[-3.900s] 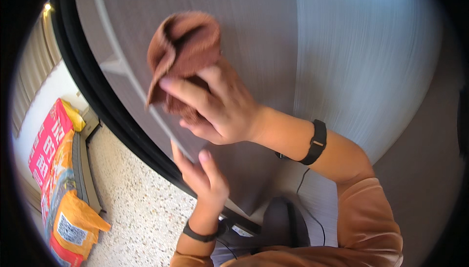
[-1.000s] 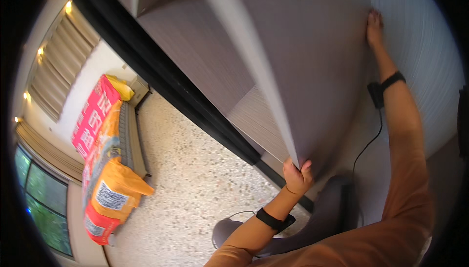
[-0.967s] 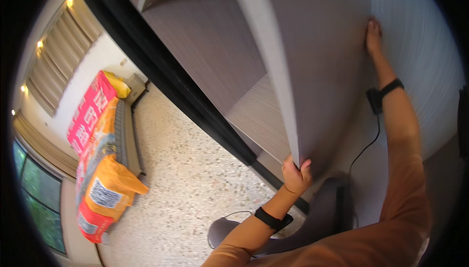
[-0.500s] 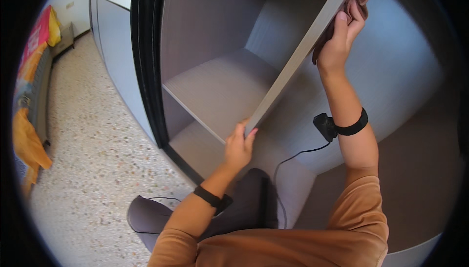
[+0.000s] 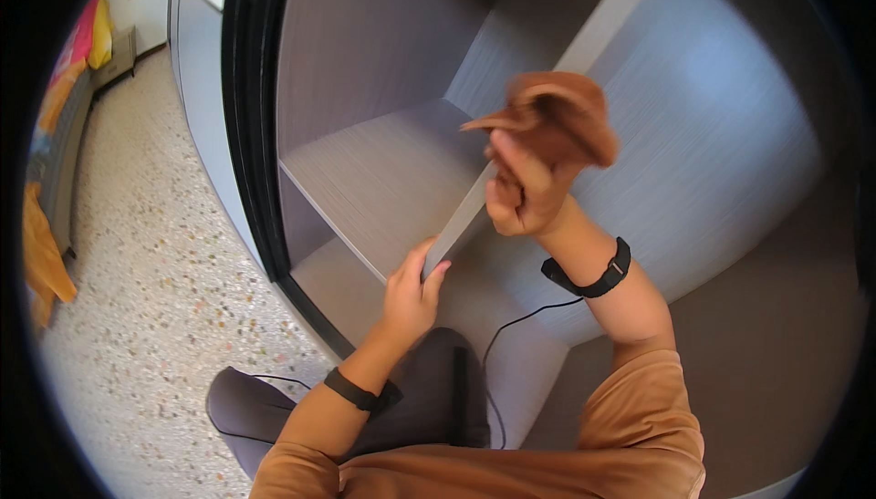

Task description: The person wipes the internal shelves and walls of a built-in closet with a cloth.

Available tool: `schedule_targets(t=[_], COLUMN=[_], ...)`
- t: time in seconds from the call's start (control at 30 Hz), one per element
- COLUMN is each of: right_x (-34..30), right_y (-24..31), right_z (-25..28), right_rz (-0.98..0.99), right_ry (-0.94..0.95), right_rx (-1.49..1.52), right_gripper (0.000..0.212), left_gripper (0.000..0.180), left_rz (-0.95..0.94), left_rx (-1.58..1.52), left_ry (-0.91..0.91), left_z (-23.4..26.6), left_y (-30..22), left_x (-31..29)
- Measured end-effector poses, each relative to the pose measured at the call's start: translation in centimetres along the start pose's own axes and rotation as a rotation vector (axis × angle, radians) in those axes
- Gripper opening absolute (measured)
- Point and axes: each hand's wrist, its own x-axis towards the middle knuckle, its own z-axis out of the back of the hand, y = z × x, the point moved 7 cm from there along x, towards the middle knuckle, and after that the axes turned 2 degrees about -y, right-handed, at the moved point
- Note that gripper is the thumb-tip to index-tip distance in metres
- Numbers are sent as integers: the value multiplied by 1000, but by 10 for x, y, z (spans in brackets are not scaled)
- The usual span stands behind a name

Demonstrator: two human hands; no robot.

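My right hand [image 5: 531, 191] is closed on a brown cloth [image 5: 570, 116], which bunches up above the fingers and is partly smeared by motion. Cloth and hand are in front of the upright divider panel [image 5: 607, 20] of a wood-grain cabinet, hiding its middle stretch. My left hand [image 5: 411, 294] grips the front edge of that panel lower down, with the thumb on its right side and the fingers on its left. Beside the left hand, a shelf [image 5: 374, 171] runs back into the left compartment.
A black-framed sliding door [image 5: 251, 116] stands left of the compartment. Speckled floor [image 5: 146, 225] lies beyond it, with a bed [image 5: 78, 148] at the far left. A thin black cable [image 5: 490, 344] hangs from the right wrist strap. My knees are close to the cabinet.
My right hand has come off the right face of the divider, moving down and left with the cloth to its front edge. The left hand still holds the panel. The whole view has shifted slightly.
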Motion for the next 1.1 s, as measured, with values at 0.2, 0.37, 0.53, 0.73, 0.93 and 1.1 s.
schedule_targets(t=[0.2,0.37,0.53,0.73,0.93,1.1], right_x=[-32,-57,-160,-364,-418,-311], right_y=[-28,-91,-229,-314,-283,-226], right_z=[2,18,22,5,-32,-20], right_rz=[-58,-174,-573,-1302,-1572,-1350], right_ry=[-70,-345,-492,-646,-570,-489], right_rx=[157,126,18,276,389,298], right_gripper=[46,52,50,65,65,65], left_gripper=[41,68,82,78,77,65], left_rz=[-271,-252,-332,-433,-439,-395], left_rx=[302,310,194,393,304,232], left_ry=[-106,-35,-98,-204,-188,-139], left_z=[-6,6,-3,-5,-6,2], left_y=[28,45,24,22,25,34], left_x=[-3,-11,1,-5,-6,-8])
